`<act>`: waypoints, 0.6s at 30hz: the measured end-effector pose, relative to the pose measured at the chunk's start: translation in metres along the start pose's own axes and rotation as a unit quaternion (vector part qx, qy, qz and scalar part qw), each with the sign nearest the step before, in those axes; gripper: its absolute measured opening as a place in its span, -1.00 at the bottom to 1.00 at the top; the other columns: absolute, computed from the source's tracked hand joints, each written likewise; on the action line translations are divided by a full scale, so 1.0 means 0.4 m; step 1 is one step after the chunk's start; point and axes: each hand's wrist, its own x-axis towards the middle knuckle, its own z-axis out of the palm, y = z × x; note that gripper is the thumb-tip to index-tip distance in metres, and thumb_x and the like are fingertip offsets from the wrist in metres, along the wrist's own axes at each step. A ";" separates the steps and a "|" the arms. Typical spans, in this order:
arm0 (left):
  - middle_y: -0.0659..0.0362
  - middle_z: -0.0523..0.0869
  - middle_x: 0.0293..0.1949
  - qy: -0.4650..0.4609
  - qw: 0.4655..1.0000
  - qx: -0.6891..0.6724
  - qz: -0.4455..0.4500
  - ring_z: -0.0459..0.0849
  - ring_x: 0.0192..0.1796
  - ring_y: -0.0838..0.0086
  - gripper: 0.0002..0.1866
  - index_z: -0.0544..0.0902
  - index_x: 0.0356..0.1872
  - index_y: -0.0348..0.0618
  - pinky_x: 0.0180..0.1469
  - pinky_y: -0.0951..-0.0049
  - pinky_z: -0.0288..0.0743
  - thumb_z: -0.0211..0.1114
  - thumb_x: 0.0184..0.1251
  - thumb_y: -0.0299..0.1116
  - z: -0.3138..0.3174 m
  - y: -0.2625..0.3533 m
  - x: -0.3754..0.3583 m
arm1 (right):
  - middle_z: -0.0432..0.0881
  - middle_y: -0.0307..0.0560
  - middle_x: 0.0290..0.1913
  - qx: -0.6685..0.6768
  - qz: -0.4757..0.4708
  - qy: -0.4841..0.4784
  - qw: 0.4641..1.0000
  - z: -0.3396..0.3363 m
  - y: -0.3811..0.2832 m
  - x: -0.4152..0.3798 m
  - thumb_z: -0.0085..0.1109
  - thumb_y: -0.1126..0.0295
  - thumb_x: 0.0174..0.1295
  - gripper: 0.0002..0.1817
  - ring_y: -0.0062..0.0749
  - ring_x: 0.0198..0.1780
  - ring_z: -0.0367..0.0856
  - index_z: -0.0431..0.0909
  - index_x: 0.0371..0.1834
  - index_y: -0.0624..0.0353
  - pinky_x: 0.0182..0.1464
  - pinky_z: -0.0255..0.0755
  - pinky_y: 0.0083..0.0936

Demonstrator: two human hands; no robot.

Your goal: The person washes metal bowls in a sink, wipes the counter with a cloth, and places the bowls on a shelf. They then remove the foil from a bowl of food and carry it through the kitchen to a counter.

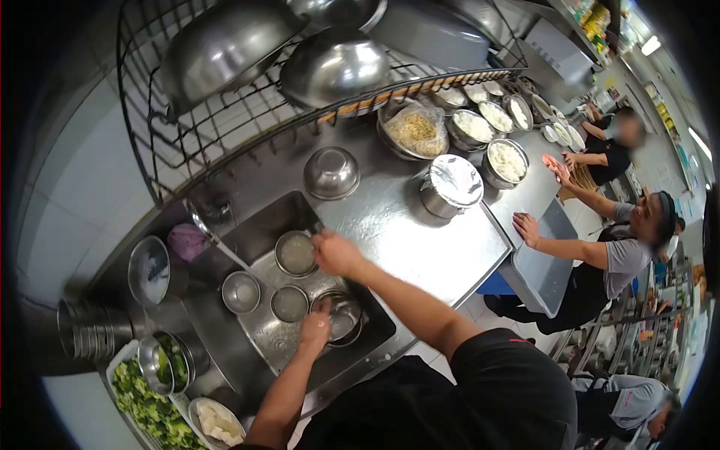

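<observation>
I stand at a steel sink holding several small round steel bowls. My right hand reaches over the far side of the sink, its fingers closed on the rim of a bowl of cloudy water. My left hand is lower down and grips the edge of a shiny steel bowl at the near side. Two more small bowls sit in the basin to the left of my hands. A faucet spout slants over the sink.
An upturned steel bowl and a foil-covered pot stand on the counter beyond the sink, with bowls of rice and noodles farther on. Woks hang on a wire rack. A broccoli tray lies left. Co-workers stand right.
</observation>
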 end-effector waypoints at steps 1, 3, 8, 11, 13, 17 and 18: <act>-0.34 0.66 0.33 0.061 0.993 -0.093 -0.029 0.85 0.05 -0.21 -0.41 0.50 0.49 -0.23 0.17 -0.13 0.71 0.23 0.41 -0.53 0.005 -0.054 0.005 | 0.64 0.39 0.13 0.051 0.024 0.001 0.998 0.027 -0.007 -0.021 0.34 0.19 0.37 -0.44 0.34 0.20 0.67 0.46 0.32 0.27 0.24 0.60 0.08; -0.26 0.66 0.32 0.175 0.924 -0.323 -0.109 0.83 0.16 -0.13 -0.37 0.47 0.48 -0.21 0.19 -0.18 0.77 0.21 0.33 -0.65 0.024 -0.254 0.092 | 0.64 0.43 0.16 0.099 0.061 0.074 0.990 0.094 -0.014 -0.027 0.43 0.11 0.33 -0.34 0.35 0.24 0.66 0.42 0.34 0.29 0.26 0.59 0.08; -0.16 0.53 0.40 0.087 0.696 -0.705 -0.108 0.69 0.31 -0.30 -0.17 0.24 0.61 0.06 0.00 -0.59 0.77 0.03 0.27 -0.74 -0.412 -0.282 0.042 | 0.70 0.57 0.14 0.319 0.186 0.054 0.928 0.259 -0.136 0.075 0.69 0.10 0.13 -0.06 0.32 0.15 0.80 0.33 0.39 0.47 0.08 0.77 0.02; -0.07 0.59 0.40 0.140 0.711 -0.677 -0.131 0.73 0.28 -0.23 -0.24 0.34 0.58 0.06 -0.02 -0.62 0.74 0.14 0.31 -0.62 -0.522 -0.264 0.006 | 0.80 0.43 -0.10 0.479 0.251 0.104 0.835 0.263 -0.213 0.156 0.37 0.45 0.24 -0.64 0.12 -0.30 0.89 0.65 0.05 0.44 -0.43 0.79 -0.12; -0.05 0.56 0.46 0.115 0.597 -0.786 -0.113 0.71 0.33 -0.13 -0.35 0.36 0.60 0.10 -0.02 -0.52 0.75 0.30 0.54 -0.26 -0.529 -0.347 -0.008 | 0.69 0.49 0.22 0.625 0.295 0.052 0.721 0.362 -0.255 0.240 0.29 0.56 0.30 -0.47 0.43 0.03 0.83 0.53 0.35 0.52 -0.24 0.85 0.24; 0.00 0.50 0.57 0.149 0.553 -0.813 -0.105 0.62 0.46 -0.11 -0.14 0.33 0.63 -0.10 0.32 -0.51 0.53 0.27 0.60 0.31 -0.503 -0.418 -0.035 | 0.68 0.52 0.21 0.719 0.291 -0.203 0.598 0.098 -0.329 0.154 0.03 0.71 0.25 -0.31 0.57 0.19 0.72 0.26 0.51 0.71 0.25 0.72 0.07; 0.00 0.50 0.57 0.148 0.553 -0.813 -0.104 0.62 0.46 -0.11 -0.14 0.33 0.63 -0.10 0.32 -0.51 0.53 0.27 0.60 0.31 -0.454 -0.478 -0.017 | 0.68 0.52 0.21 0.718 0.291 -0.202 0.599 0.119 -0.336 0.171 0.03 0.71 0.25 -0.31 0.57 0.19 0.72 0.26 0.51 0.71 0.25 0.72 0.07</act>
